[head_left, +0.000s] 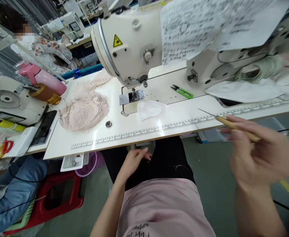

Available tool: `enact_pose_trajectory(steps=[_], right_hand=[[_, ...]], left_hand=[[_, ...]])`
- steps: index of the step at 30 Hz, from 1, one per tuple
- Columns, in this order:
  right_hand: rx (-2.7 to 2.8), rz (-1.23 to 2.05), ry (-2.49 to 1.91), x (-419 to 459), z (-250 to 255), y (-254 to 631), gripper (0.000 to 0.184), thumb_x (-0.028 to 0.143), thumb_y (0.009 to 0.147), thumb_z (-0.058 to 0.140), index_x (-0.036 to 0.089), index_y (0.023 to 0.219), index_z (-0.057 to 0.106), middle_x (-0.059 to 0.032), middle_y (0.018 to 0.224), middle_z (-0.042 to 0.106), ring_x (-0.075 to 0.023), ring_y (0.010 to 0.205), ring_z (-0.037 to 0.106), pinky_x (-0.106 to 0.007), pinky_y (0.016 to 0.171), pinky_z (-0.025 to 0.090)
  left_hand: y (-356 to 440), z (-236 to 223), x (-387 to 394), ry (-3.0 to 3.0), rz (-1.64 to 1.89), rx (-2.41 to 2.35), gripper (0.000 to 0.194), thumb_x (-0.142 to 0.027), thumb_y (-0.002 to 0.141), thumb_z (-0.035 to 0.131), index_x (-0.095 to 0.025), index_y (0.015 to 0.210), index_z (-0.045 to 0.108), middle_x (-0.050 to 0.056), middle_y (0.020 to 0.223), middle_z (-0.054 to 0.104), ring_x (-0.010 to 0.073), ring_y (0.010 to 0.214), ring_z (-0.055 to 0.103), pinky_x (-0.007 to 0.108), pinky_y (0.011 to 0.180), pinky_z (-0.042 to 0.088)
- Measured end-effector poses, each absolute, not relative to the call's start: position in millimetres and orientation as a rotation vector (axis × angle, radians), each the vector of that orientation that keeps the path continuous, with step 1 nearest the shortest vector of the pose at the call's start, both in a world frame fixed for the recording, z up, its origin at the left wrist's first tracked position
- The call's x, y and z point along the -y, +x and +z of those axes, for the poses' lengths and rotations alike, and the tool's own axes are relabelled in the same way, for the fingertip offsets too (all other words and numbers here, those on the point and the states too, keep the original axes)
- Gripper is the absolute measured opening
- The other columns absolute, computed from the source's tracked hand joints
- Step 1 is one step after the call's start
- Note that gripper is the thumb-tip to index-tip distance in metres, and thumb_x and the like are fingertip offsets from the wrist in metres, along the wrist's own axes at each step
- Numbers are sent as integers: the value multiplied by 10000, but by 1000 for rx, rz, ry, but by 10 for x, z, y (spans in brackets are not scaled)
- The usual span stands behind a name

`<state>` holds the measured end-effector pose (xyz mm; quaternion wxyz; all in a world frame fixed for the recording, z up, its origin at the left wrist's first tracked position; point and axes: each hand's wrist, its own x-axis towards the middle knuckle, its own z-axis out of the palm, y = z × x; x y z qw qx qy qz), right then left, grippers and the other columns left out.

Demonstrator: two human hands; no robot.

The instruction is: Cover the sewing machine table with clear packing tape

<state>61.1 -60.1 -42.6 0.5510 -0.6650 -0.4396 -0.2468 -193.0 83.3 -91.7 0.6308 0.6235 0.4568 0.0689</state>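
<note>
My right hand (260, 151) is closed around the wooden handle of an awl (229, 124). Its thin metal point reaches left over the front of the sewing table. Resting on my lap, my left hand (134, 161) has loosely bent fingers and nothing visible in it. A small white fabric piece (150, 110) lies in front of the sewing machine's needle area (133, 96). Further left is a heap of pale pink lace (85, 112) with loose threads. Green thread snips (182, 92) lie on the machine bed, and a small metal bobbin case (108, 124) sits near the lace.
A ruler tape (134, 132) runs along the table's front edge. White cloth (253, 90) and a greenish roll (260, 69) lie at right. A pink bottle (45, 80), a second machine (6, 98) and a phone (44, 125) stand left. Another person (43, 49) is beyond.
</note>
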Motion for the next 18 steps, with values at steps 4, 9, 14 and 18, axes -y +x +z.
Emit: enact_pose_trajectory(steps=[4, 9, 14, 18], right_hand=[[1247, -501, -1566, 453, -364, 583, 246, 30, 889, 647, 197, 1060, 706, -106, 1117, 746, -231, 1077, 712, -375, 926, 600], [1278, -434, -1541, 307, -493, 551, 244, 55, 931, 600, 195, 1105, 700, -110, 1151, 729, -223, 1089, 705, -349, 868, 633], [1219, -352, -1524, 312, -573, 546, 316, 24, 906, 618, 216, 1139, 709, -89, 1168, 727, -213, 1063, 715, -239, 658, 636], [1145, -280, -1475, 316, -570, 476, 325, 18, 892, 635, 234, 1118, 728, -61, 1125, 742, -219, 1041, 721, -334, 831, 650]], left_hand=[[-1851, -418, -655, 1919, 125, -1058, 316, -457, 965, 529, -248, 935, 765, -6, 944, 767, 178, 903, 699, 267, 782, 479], [-1295, -86, -999, 2341, 558, -996, 264, -322, 1000, 486, -224, 1157, 674, 25, 1193, 703, 193, 1038, 664, 288, 821, 500], [-679, -71, -1426, 2738, 272, -1337, 339, -254, 993, 451, -113, 1269, 587, 177, 1265, 612, 304, 993, 640, 301, 526, 357], [-702, -122, -1477, 2594, 300, -1218, 292, -109, 984, 348, -122, 1037, 634, 126, 986, 664, 203, 752, 593, 286, 541, 299]])
